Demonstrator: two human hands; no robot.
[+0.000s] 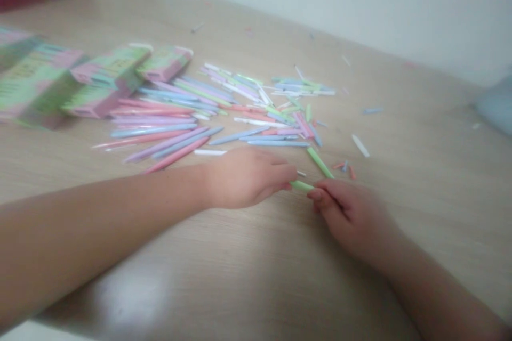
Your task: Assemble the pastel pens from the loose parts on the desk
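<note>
Between my two hands runs a light green pen barrel (302,186), blurred by motion. The fingers of my left hand (252,177) are closed at its left end. My right hand (352,213) pinches its right end between thumb and fingers. A thin whitish tip (302,173) shows by my left fingertips; what it belongs to is unclear. Just beyond my right hand lies another green pen part (320,163) on the table. Blue pen barrels (276,141) lie beyond my left hand, and a white piece (210,153) lies by its wrist.
Pink, purple and blue pens (168,144) fan out at left, some seemingly in clear wrapping. Green-and-pink boxes (108,80) stand behind them. Thin refill-like sticks (304,87) lie farther back. Small caps or plugs (345,167) and a white piece (360,146) lie at right. A wall (340,5) borders the table.
</note>
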